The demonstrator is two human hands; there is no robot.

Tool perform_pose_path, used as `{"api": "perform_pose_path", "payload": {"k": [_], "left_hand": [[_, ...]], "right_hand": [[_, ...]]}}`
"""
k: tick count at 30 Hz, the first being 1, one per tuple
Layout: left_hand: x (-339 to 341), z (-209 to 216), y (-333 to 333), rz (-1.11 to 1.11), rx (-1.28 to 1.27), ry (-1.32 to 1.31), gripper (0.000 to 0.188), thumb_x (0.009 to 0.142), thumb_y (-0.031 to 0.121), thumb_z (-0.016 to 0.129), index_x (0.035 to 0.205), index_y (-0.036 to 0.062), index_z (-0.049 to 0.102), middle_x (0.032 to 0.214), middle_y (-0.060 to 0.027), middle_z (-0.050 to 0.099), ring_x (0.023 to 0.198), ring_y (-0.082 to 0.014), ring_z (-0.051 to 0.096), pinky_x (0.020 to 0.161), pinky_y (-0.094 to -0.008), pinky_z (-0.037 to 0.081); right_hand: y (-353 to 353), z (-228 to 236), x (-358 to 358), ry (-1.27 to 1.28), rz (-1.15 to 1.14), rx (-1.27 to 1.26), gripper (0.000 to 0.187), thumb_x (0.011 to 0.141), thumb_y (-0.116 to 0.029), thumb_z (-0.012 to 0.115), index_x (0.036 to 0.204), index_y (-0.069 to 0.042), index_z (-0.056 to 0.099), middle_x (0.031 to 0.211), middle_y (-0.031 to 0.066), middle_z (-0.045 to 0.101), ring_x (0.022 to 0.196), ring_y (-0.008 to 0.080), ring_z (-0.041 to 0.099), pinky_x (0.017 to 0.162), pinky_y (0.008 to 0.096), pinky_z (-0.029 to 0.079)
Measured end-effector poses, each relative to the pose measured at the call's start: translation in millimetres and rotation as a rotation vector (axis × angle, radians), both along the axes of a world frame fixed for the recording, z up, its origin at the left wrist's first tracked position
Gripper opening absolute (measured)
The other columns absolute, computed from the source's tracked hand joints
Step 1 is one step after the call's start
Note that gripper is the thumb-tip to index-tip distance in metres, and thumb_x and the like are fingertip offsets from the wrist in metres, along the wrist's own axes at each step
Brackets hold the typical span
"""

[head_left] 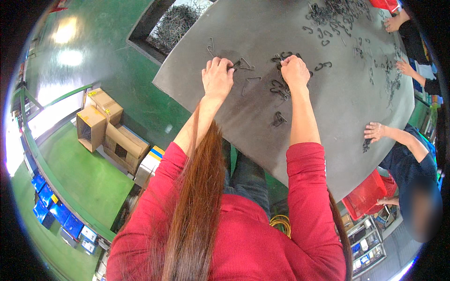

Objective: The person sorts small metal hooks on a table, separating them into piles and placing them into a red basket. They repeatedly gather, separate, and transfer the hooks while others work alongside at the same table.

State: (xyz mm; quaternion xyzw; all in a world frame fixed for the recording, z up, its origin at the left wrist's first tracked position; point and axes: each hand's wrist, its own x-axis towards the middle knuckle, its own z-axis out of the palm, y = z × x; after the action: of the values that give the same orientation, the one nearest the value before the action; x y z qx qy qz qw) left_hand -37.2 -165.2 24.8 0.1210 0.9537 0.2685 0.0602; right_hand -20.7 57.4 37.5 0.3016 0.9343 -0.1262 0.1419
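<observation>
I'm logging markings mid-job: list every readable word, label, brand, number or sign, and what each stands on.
No text can be read in this view.
Yellow patches on the cardboard boxes: too small to tell whether they carry print.
White cards near the blue bins: too small and blurred to read.
Dark hooks on the gray table: no lettering visible.

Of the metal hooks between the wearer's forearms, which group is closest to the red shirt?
The small cluster just left of the right forearm, lying alone, lower in view than the hooks by the left hand and right hand.
</observation>
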Motion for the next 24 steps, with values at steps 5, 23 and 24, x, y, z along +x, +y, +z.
{"api": "perform_pose_path", "payload": {"k": [5, 23, 24], "left_hand": [[13.8, 9.6, -10.8, -0.131, -0.066, -0.123, 0.009, 0.079, 0.017, 0.064, 0.087, 0.014, 0.063, 0.089, -0.0042, 0.057, 0.093, -0.0263, 0.055, 0.077, -0.0428, 0.043], [6.0, -9.3, 4.1, -0.602, -0.08, 0.262, 0.066, 0.083, 0.033, 0.06, 0.142, 0.0211, 0.032, 0.149, 0.0, 0.026, 0.142, -0.0229, 0.011, 0.113, -0.0515, 0.009], [1.0, -13.8, 11.7, -0.637, -0.069, 0.222, 0.065, 0.085, 0.034, 0.058, 0.143, 0.0209, 0.031, 0.15, 0.001, 0.025, 0.142, -0.0228, 0.011, 0.113, -0.052, 0.007]], "right_hand": [[-13.6, 10.4, -7.7, 0.256, 0.025, -0.5, 0.021, 0.079, -0.025, 0.066, 0.091, -0.008, 0.068, 0.09, 0.0115, 0.068, 0.089, 0.028, 0.064, 0.076, 0.0381, 0.048], [-27.4, 18.7, 20.8, 0.509, -0.079, -0.307, 0.015, 0.081, -0.02, 0.064, 0.094, -0.012, 0.065, 0.087, 0.007, 0.064, 0.081, 0.0258, 0.063, 0.07, 0.0367, 0.049], [-21.3, 17.3, 30.3, 0.497, -0.024, -0.229, 0.017, 0.082, -0.018, 0.063, 0.098, -0.013, 0.064, 0.09, 0.0068, 0.063, 0.082, 0.0256, 0.062, 0.071, 0.0371, 0.049]]}}
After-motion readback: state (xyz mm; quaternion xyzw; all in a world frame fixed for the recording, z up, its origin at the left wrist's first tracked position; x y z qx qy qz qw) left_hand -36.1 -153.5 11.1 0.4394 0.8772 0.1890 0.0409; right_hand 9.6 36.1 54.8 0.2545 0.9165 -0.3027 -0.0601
